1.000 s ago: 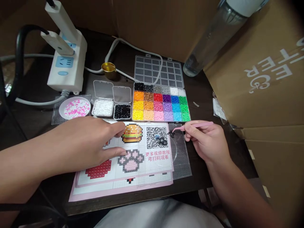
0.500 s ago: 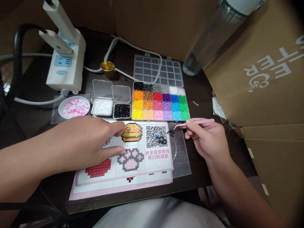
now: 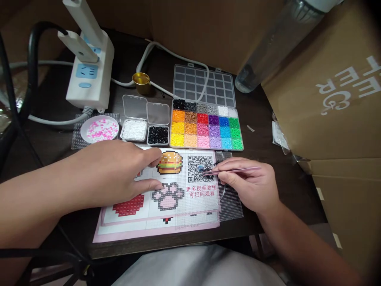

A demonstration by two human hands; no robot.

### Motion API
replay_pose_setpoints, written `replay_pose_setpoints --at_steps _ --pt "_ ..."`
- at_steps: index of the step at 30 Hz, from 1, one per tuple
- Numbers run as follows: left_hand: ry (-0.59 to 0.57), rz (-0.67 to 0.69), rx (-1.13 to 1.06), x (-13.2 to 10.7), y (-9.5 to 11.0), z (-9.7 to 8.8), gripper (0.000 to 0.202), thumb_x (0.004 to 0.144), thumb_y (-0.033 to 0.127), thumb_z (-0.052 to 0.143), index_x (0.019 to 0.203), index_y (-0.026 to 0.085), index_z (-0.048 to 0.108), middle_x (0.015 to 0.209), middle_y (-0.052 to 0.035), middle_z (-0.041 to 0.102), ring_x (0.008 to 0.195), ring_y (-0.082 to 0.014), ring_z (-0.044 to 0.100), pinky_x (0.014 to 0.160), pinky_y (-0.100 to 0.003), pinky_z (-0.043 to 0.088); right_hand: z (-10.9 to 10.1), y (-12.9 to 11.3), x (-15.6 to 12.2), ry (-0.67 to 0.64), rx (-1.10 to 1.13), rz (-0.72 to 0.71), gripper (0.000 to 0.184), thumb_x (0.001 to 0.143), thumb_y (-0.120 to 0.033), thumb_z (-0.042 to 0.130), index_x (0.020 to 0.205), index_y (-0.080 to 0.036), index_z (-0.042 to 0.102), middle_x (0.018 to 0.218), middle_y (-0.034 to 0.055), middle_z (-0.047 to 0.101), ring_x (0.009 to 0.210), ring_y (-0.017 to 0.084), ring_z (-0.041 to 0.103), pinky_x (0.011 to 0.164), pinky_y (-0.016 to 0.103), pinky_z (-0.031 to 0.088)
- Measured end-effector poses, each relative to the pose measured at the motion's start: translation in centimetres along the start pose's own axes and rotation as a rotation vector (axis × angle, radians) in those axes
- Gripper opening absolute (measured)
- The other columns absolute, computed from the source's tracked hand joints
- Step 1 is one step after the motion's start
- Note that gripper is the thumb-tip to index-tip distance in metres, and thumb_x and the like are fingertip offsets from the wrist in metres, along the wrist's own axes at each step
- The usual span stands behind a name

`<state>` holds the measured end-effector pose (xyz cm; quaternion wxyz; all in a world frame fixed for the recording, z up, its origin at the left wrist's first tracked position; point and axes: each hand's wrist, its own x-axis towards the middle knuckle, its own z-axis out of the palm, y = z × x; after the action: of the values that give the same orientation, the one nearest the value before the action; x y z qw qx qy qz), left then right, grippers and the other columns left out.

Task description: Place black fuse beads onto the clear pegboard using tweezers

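My left hand [image 3: 119, 174] lies flat on a printed pattern sheet [image 3: 154, 206], fingers spread beside the burger picture [image 3: 169, 162] and above the pink paw picture [image 3: 168, 196]. My right hand [image 3: 250, 186] pinches pink tweezers [image 3: 235, 171]. Their tips rest on a small heap of black beads [image 3: 206, 171] over the QR code [image 3: 200, 167]. A clear pegboard [image 3: 198, 198] covers the sheet's right half.
A bead organiser with several coloured compartments [image 3: 206, 129] stands open behind the sheet. Left of it are small boxes of white beads [image 3: 134, 130] and black beads [image 3: 158, 135], and a dish of pink beads [image 3: 99, 129]. A power strip [image 3: 91, 75], gold cap [image 3: 141, 81], bottle [image 3: 268, 51] and cardboard box [image 3: 336, 91] surround the table.
My right hand has moved left and down, bringing the tweezer tips from the pegboard's right edge onto the black beads over the QR code. My left hand has stayed put.
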<state>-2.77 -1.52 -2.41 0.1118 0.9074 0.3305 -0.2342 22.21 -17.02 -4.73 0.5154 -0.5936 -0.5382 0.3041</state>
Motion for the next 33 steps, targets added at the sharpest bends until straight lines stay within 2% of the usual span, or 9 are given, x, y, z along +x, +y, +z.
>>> replay_pose_setpoints --at_steps 5,16,19,23,26,29,33 --pt "-0.034 -0.011 -0.018 0.3 0.0 0.0 0.062 0.078 0.078 0.056 0.118 0.034 0.071 0.075 -0.0093 0.075 0.067 -0.0324 0.067 0.06 -0.042 0.045 -0.1 0.1 0.1 -0.012 -0.026 0.018 0.027 0.083 -0.006 0.081 0.085 -0.031 0.089 0.082 -0.0007 0.086 0.073 0.016 0.082 0.068 0.024 0.068" --pt "0.013 0.004 -0.035 -0.1 0.0 0.0 0.054 0.083 0.071 0.058 0.116 0.03 0.072 0.074 -0.0072 0.071 0.066 -0.0282 0.063 0.063 -0.039 0.042 0.1 0.0 0.2 -0.019 -0.06 0.058 0.021 0.083 -0.01 0.08 0.081 -0.029 0.088 0.08 0.0017 0.085 0.073 0.019 0.082 0.069 0.029 0.069" --pt "0.002 -0.022 -0.059 0.0 0.0 -0.1 0.054 0.078 0.073 0.06 0.113 0.034 0.072 0.074 -0.0087 0.073 0.065 -0.0301 0.064 0.063 -0.042 0.042 -0.1 0.1 0.1 0.005 -0.054 0.089 0.019 0.083 -0.012 0.08 0.078 -0.028 0.088 0.078 0.0024 0.085 0.072 0.02 0.081 0.066 0.03 0.067" --pt "0.005 -0.025 -0.079 0.2 0.0 0.0 0.06 0.075 0.077 0.056 0.112 0.033 0.073 0.073 -0.01 0.073 0.065 -0.0333 0.065 0.065 -0.045 0.044 -1.1 0.8 -0.1 0.072 0.002 0.119 0.014 0.087 -0.018 0.081 0.08 -0.028 0.088 0.071 0.0013 0.081 0.059 0.017 0.072 0.057 0.029 0.061" --pt "-0.011 -0.015 -0.054 0.1 0.0 -0.1 0.059 0.076 0.076 0.054 0.113 0.034 0.071 0.073 -0.0105 0.073 0.065 -0.0334 0.066 0.062 -0.045 0.044 -2.2 1.6 -0.3 0.142 0.031 0.121 0.012 0.091 -0.025 0.082 0.08 -0.028 0.087 0.07 0.0013 0.078 0.065 0.019 0.075 0.065 0.032 0.064" --pt "-0.021 -0.006 -0.048 0.0 0.0 -0.2 0.055 0.08 0.072 0.052 0.115 0.034 0.07 0.076 -0.01 0.075 0.066 -0.0332 0.067 0.062 -0.044 0.044 -3.0 1.9 -0.3 0.205 -0.004 0.111 0.024 0.091 -0.03 0.083 0.067 -0.025 0.081 0.07 0.0033 0.077 0.077 0.025 0.081 0.075 0.037 0.067" --pt "-0.024 0.001 -0.016 0.0 0.2 -0.4 0.053 0.081 0.071 0.05 0.113 0.032 0.069 0.079 -0.009 0.076 0.07 -0.034 0.068 0.061 -0.044 0.046 -3.1 1.4 -0.2 0.205 -0.126 0.131 0.031 0.089 -0.029 0.083 0.059 -0.025 0.075 0.072 0.0039 0.079 0.069 0.022 0.079 0.057 0.03 0.062"
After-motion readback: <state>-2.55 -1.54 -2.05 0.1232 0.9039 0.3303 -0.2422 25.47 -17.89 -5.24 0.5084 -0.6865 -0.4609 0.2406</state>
